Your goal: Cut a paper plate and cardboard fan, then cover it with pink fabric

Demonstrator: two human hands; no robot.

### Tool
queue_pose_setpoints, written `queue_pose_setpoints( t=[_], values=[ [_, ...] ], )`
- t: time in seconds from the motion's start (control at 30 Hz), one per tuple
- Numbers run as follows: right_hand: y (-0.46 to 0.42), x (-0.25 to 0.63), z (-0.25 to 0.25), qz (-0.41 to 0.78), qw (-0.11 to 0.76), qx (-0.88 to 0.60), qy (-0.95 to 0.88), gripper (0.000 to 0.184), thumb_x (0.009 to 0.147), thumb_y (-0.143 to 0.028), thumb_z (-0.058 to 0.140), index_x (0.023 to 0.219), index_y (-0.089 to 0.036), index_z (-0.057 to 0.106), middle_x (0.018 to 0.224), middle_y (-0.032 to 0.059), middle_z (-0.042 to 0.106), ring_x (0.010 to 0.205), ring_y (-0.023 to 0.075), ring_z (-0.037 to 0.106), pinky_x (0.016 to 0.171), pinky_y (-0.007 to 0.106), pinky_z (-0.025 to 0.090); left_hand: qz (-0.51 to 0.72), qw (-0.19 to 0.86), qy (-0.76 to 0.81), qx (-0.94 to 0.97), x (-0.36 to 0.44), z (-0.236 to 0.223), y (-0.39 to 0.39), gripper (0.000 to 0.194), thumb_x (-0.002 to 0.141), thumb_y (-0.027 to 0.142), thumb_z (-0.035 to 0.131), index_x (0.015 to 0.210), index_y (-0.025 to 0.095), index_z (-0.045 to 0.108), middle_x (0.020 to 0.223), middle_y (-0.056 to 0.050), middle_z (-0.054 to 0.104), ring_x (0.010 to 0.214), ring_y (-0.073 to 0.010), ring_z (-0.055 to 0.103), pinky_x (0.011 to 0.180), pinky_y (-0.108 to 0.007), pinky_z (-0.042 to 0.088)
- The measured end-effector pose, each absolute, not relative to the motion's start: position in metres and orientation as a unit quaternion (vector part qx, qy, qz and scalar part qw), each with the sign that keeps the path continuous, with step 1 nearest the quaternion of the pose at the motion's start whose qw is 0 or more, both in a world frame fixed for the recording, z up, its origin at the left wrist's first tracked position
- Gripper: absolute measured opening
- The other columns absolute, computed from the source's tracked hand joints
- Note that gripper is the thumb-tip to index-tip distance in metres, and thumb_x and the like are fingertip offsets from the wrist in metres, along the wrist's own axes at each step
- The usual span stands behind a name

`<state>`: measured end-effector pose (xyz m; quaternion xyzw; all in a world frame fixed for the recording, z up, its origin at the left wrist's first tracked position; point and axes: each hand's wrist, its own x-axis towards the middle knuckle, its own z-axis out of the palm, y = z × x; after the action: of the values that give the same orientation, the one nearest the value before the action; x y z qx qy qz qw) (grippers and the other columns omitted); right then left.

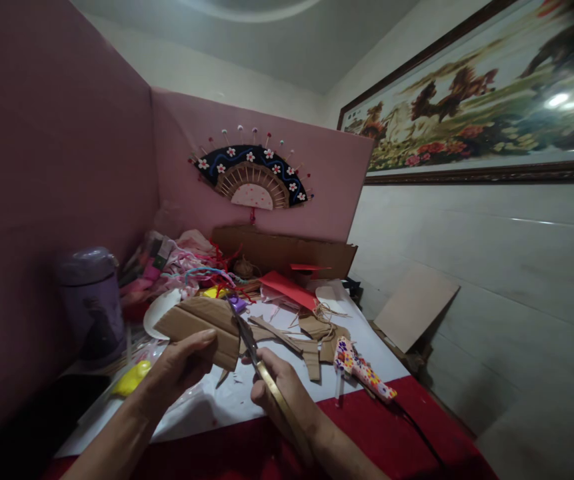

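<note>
My left hand [179, 369] grips a folded piece of brown corrugated cardboard [201, 327] by its lower edge and holds it up above the table. My right hand [279, 393] is closed round the gold handles of a pair of scissors [251, 353]. The scissor blades point up and away, and they meet the cardboard at its right edge. Small cardboard scraps lie on the white sheet [237, 400] under both hands.
Cut cardboard strips [311, 340] and a spotted glue gun [361, 370] lie right of my hands. A purple lidded jar [91, 300] stands at left, with yarn and craft scraps behind. A decorated fan [251, 175] hangs on the pink partition. Red cloth [407, 427] covers the table's near edge.
</note>
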<state>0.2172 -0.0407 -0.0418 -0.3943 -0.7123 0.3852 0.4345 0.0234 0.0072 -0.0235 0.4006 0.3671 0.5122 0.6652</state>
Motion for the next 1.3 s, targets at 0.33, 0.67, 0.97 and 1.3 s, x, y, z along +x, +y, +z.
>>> queue_pose_setpoints(
  t=[0.33, 0.67, 0.97, 1.3],
  values=[
    [-0.04, 0.216, -0.04, 0.394, 0.45, -0.384, -0.703, 0.068, 0.067, -0.076, 0.05, 0.092, -0.013, 0.057, 0.055, -0.0055, 0.039, 0.051, 0.0085, 0.029, 0.047, 0.021, 0.026, 0.502, 0.647, 0.396, 0.415, 0.029, -0.007, 0.0, 0.049, 0.044, 0.046, 0.08, 0.038, 0.018, 0.04, 0.03, 0.009, 0.03, 0.03, -0.0019, 0.022, 0.029, -0.018, 0.013],
    [-0.039, 0.213, -0.051, 0.463, 0.469, -0.373, -0.653, 0.056, 0.062, -0.06, 0.071, 0.092, -0.015, 0.055, 0.055, -0.002, 0.055, 0.048, 0.0087, 0.04, 0.046, 0.02, 0.028, 0.478, 0.642, 0.378, 0.465, 0.024, -0.016, 0.002, 0.047, 0.055, 0.049, 0.073, 0.04, 0.018, 0.041, 0.031, 0.008, 0.031, 0.031, -0.003, 0.023, 0.031, -0.02, 0.013],
    [-0.041, 0.212, -0.049, 0.453, 0.472, -0.396, -0.645, 0.055, 0.061, -0.06, 0.071, 0.089, -0.015, 0.058, 0.058, -0.0021, 0.053, 0.051, 0.0104, 0.046, 0.049, 0.021, 0.033, 0.465, 0.639, 0.372, 0.486, 0.017, -0.028, 0.012, 0.046, 0.061, 0.051, 0.068, 0.045, 0.019, 0.04, 0.035, 0.009, 0.029, 0.033, -0.0033, 0.02, 0.035, -0.021, 0.013],
    [-0.038, 0.217, -0.04, 0.427, 0.448, -0.392, -0.681, 0.061, 0.064, -0.067, 0.064, 0.095, -0.015, 0.059, 0.057, -0.004, 0.047, 0.05, 0.0086, 0.038, 0.045, 0.019, 0.031, 0.431, 0.611, 0.411, 0.521, 0.014, -0.029, 0.012, 0.047, 0.061, 0.054, 0.064, 0.039, 0.019, 0.04, 0.032, 0.006, 0.031, 0.03, -0.0044, 0.02, 0.036, -0.024, 0.006]
  ],
)
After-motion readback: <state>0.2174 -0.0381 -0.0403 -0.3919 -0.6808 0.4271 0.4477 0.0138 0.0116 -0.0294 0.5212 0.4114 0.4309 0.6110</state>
